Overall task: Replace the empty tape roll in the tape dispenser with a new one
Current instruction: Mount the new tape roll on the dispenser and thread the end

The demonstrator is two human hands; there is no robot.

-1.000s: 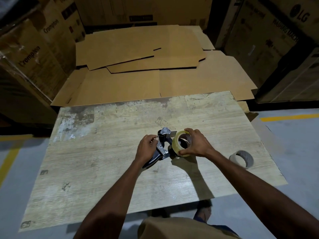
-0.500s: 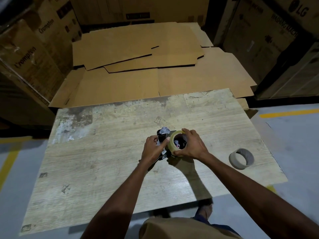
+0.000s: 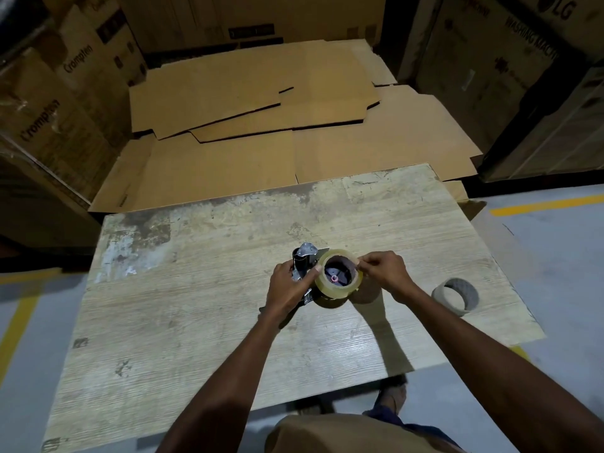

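From the head view, we see the new tape roll (image 3: 338,278) seated on the tape dispenser (image 3: 304,268) mid-desk (image 3: 196,322). Our left hand (image 3: 287,287) clamps the dispenser; our right hand (image 3: 385,271) pinches the roll's rim. It looks light, stiff and slick; we judge the outer edge the best hold.

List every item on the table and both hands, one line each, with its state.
new tape roll: seated on the dispenser's hub
tape dispenser: on the table, held
empty core: lying apart on the table, untouched
left hand: gripping the dispenser
right hand: fingers pinching at the roll's rim
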